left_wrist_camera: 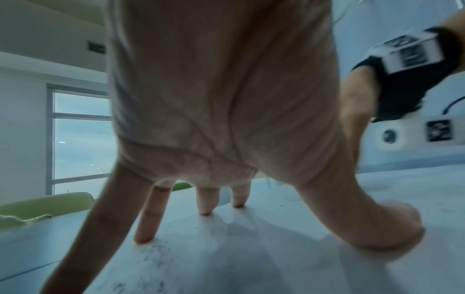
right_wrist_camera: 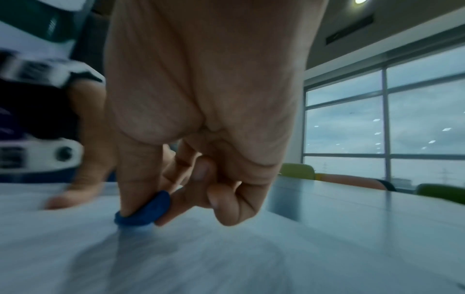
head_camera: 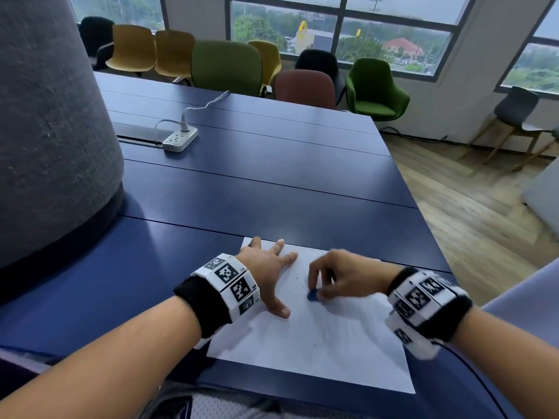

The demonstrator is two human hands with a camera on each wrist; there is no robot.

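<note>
A person leans over the near edge of the dark blue table (head_camera: 242, 192), where a sheet of white paper (head_camera: 317, 343) lies flat. The left hand (head_camera: 266, 267) is spread open on the upper left part of the sheet, fingers straight and fanned. The left wrist view shows the fingertips (left_wrist_camera: 143, 236) and the thumb pressing down on the paper while the palm arches clear of it.

The right hand (head_camera: 344, 276) is curled and pinches a small blue eraser (head_camera: 313, 295) between the thumb and the first fingers, with the other fingers tucked under. In the right wrist view the eraser's lower edge touches the paper. The eraser sits near the middle of the sheet, just to the right of the left thumb and apart from it. The right hand and its forearm look blurred.

Dark specks (head_camera: 298, 287) lie scattered over the paper between the two hands. Both wrists carry black bands (head_camera: 193, 300) with white blocks printed in black-and-white squares.

Further up the table a white power strip (head_camera: 180, 140) lies with a white cable (head_camera: 205, 104) plugged into it. A broad grey felt-covered column (head_camera: 45, 131) rises at the left. Beyond the far end stand chairs (head_camera: 227, 66) in mustard, green, red-brown and black, under tall windows (head_camera: 341, 34)
</note>
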